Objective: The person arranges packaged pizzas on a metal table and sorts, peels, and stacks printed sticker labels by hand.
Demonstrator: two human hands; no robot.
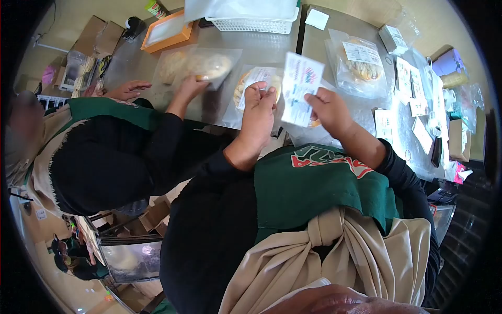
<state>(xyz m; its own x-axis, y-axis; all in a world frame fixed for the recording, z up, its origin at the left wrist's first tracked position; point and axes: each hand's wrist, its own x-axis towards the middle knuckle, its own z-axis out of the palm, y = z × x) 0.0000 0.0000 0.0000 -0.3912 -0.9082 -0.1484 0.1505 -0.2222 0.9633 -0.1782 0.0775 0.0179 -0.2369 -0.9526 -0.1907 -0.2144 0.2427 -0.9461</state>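
— White paper is what the right hand (pixel 328 109) is pinching: a printed label sheet (pixel 301 89), with the fingers (pixel 314 100) closing on its right edge near the lower corner.

— Which way is it lying from those fingers?

— It is standing up and to the left of them, long axis running near upright and leaning a little, with the printed face turning toward the camera. It is hanging in the air above the grey surface (pixel 272 47), not resting on it.

— And the left hand (pixel 260 112)?

— It is curling just left of the sheet, fingertips bunching together as if gripping something small; I cannot tell what, or whether anything is in there at all. It is near the sheet's left edge but not touching it.

— What is lying beneath?

— A clear bag of flatbread (pixel 254 86) with its own label, just behind the left hand. Another person's hand (pixel 189 86) is pressing on a second clear bag (pixel 196 65) further left, well apart from the sheet.

— So the nearer hand?

— The right one is already holding; the left is sitting close beside.
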